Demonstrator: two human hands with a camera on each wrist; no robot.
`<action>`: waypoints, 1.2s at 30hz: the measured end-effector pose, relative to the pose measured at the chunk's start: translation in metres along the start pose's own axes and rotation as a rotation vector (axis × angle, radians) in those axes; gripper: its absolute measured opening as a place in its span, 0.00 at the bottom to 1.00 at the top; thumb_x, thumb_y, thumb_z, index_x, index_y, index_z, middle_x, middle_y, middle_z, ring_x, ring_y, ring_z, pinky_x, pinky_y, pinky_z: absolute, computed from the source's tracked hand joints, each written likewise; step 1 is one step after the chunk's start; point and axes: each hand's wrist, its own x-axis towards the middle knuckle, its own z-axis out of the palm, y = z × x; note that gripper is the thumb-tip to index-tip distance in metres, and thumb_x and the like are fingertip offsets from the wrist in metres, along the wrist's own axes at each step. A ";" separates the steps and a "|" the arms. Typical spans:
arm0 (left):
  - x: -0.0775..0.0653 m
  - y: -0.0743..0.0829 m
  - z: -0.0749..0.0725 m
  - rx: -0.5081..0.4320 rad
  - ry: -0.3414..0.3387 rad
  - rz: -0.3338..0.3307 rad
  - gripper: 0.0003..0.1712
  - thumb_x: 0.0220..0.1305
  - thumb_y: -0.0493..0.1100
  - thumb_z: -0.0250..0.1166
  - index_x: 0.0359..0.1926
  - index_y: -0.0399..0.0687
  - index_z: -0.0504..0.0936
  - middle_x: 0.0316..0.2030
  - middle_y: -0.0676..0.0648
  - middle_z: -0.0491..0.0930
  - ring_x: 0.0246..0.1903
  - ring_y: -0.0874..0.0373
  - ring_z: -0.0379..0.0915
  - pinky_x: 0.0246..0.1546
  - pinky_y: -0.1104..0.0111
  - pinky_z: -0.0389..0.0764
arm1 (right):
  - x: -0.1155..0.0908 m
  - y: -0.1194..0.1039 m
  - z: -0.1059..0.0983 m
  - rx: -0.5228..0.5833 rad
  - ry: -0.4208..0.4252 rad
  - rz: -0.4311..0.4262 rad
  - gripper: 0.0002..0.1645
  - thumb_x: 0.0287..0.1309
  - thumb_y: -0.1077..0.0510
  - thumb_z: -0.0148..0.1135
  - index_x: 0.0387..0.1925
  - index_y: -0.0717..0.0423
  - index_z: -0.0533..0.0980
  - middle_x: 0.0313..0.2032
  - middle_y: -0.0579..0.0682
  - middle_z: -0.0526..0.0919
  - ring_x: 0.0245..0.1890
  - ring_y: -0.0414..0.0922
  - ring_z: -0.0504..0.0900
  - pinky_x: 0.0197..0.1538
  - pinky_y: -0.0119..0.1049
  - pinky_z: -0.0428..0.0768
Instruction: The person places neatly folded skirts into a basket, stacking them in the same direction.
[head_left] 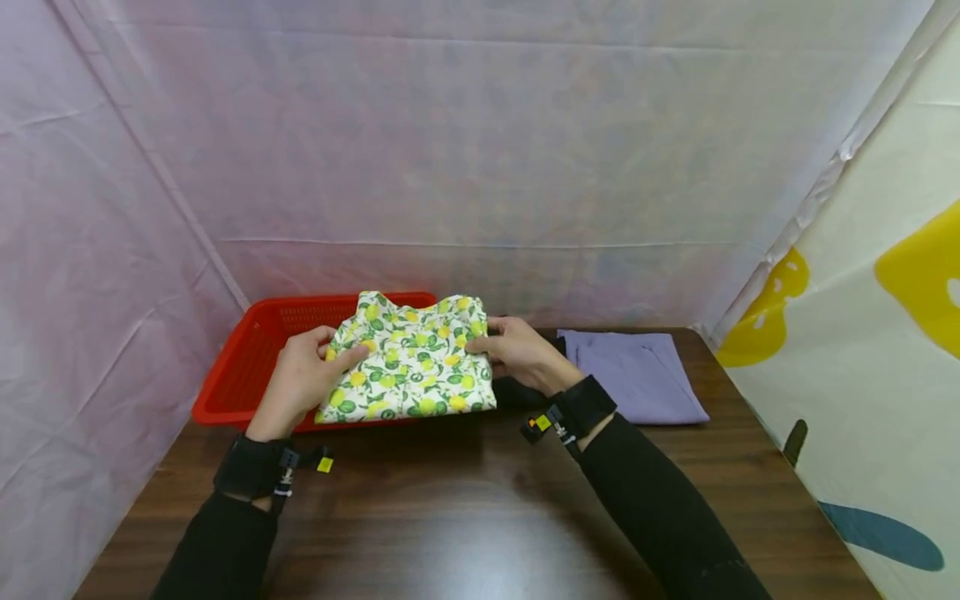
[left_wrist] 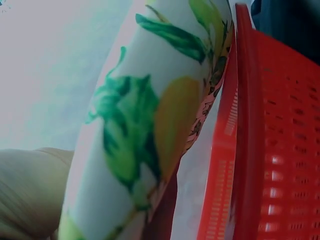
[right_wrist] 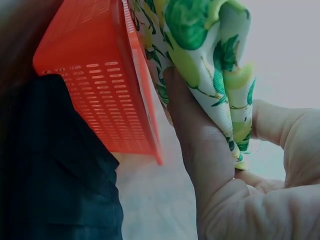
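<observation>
A folded white cloth with a lemon and green leaf print (head_left: 412, 358) is held up between both hands, over the right part of a red plastic basket (head_left: 228, 383). My left hand (head_left: 300, 375) grips its left edge, thumb on top and fingers underneath. On the opposite edge, my right hand (head_left: 521, 354) pinches the cloth between thumb and fingers. The right wrist view shows the fabric's layered folds (right_wrist: 220, 75) within that hand (right_wrist: 240, 200). In the left wrist view the printed cloth (left_wrist: 135, 120) covers most of the left hand.
A folded lavender cloth (head_left: 633, 375) lies at the right on the brown wooden table (head_left: 450, 517). Dark fabric (right_wrist: 65, 170) sits beside the basket, partly behind the right hand in the head view. White sheet walls (head_left: 480, 150) stand close behind and at the sides.
</observation>
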 end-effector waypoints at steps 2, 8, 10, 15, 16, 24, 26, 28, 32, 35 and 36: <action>0.002 -0.002 -0.003 0.012 -0.002 0.005 0.32 0.80 0.66 0.75 0.54 0.40 0.81 0.23 0.52 0.69 0.19 0.56 0.68 0.25 0.64 0.77 | 0.005 -0.001 0.002 0.000 -0.003 0.011 0.36 0.86 0.60 0.67 0.87 0.52 0.70 0.67 0.62 0.90 0.54 0.51 0.97 0.56 0.48 0.97; 0.012 -0.007 -0.012 0.007 -0.012 -0.004 0.31 0.81 0.64 0.74 0.50 0.39 0.78 0.23 0.53 0.67 0.19 0.57 0.66 0.25 0.64 0.77 | 0.020 -0.007 0.006 0.003 -0.002 0.023 0.34 0.86 0.59 0.68 0.86 0.52 0.73 0.65 0.62 0.90 0.52 0.51 0.97 0.53 0.46 0.97; 0.015 -0.008 -0.015 0.006 -0.018 -0.010 0.30 0.82 0.64 0.74 0.49 0.40 0.77 0.23 0.53 0.66 0.19 0.57 0.66 0.24 0.64 0.77 | 0.023 -0.009 0.008 0.016 -0.009 0.025 0.34 0.86 0.58 0.69 0.85 0.52 0.73 0.65 0.61 0.90 0.52 0.51 0.97 0.52 0.46 0.97; 0.019 -0.012 -0.023 0.061 -0.029 -0.004 0.29 0.84 0.61 0.73 0.42 0.43 0.70 0.22 0.55 0.58 0.19 0.58 0.59 0.26 0.65 0.72 | 0.031 -0.012 0.014 0.055 -0.052 0.039 0.34 0.87 0.59 0.67 0.85 0.54 0.72 0.66 0.62 0.89 0.53 0.51 0.96 0.53 0.45 0.96; 0.020 -0.013 -0.025 0.071 -0.035 -0.005 0.29 0.84 0.60 0.73 0.41 0.43 0.69 0.22 0.55 0.58 0.19 0.59 0.58 0.26 0.65 0.71 | 0.032 -0.013 0.016 0.061 -0.062 0.042 0.34 0.87 0.60 0.67 0.86 0.55 0.71 0.66 0.62 0.89 0.53 0.51 0.95 0.53 0.45 0.96; 0.024 -0.019 -0.042 0.132 -0.061 -0.035 0.27 0.86 0.59 0.70 0.50 0.38 0.74 0.21 0.56 0.55 0.18 0.58 0.55 0.25 0.63 0.71 | 0.047 -0.019 0.034 0.067 -0.109 0.059 0.34 0.87 0.63 0.62 0.87 0.56 0.69 0.70 0.63 0.86 0.56 0.52 0.93 0.52 0.43 0.95; 0.026 -0.021 -0.045 0.146 -0.056 -0.037 0.27 0.87 0.59 0.70 0.51 0.37 0.74 0.22 0.56 0.55 0.19 0.58 0.56 0.27 0.63 0.70 | 0.052 -0.020 0.038 0.066 -0.103 0.056 0.34 0.87 0.63 0.62 0.87 0.57 0.69 0.71 0.64 0.86 0.56 0.52 0.93 0.51 0.42 0.95; 0.028 -0.023 -0.048 0.153 -0.049 -0.040 0.28 0.87 0.59 0.69 0.54 0.36 0.75 0.22 0.56 0.55 0.19 0.58 0.56 0.27 0.64 0.70 | 0.056 -0.020 0.043 0.062 -0.088 0.050 0.34 0.87 0.64 0.62 0.87 0.58 0.69 0.71 0.65 0.85 0.56 0.52 0.92 0.51 0.43 0.94; 0.031 -0.027 -0.051 0.166 -0.025 -0.046 0.28 0.88 0.58 0.68 0.58 0.33 0.77 0.22 0.56 0.55 0.20 0.59 0.56 0.28 0.64 0.67 | 0.064 -0.019 0.055 0.055 -0.058 0.042 0.37 0.88 0.65 0.62 0.89 0.61 0.65 0.75 0.67 0.83 0.62 0.56 0.91 0.62 0.50 0.93; 0.033 -0.028 -0.053 0.172 -0.009 -0.052 0.29 0.88 0.58 0.68 0.60 0.32 0.79 0.22 0.55 0.56 0.20 0.57 0.58 0.28 0.63 0.67 | 0.069 -0.020 0.064 0.060 -0.050 0.036 0.38 0.88 0.66 0.61 0.90 0.64 0.62 0.79 0.69 0.79 0.72 0.61 0.87 0.75 0.58 0.87; 0.034 -0.028 -0.054 0.173 -0.007 -0.054 0.29 0.88 0.58 0.68 0.59 0.32 0.79 0.22 0.55 0.56 0.21 0.57 0.59 0.28 0.63 0.68 | 0.070 -0.020 0.067 0.064 -0.048 0.035 0.38 0.88 0.66 0.60 0.90 0.64 0.61 0.80 0.69 0.78 0.75 0.62 0.85 0.78 0.60 0.84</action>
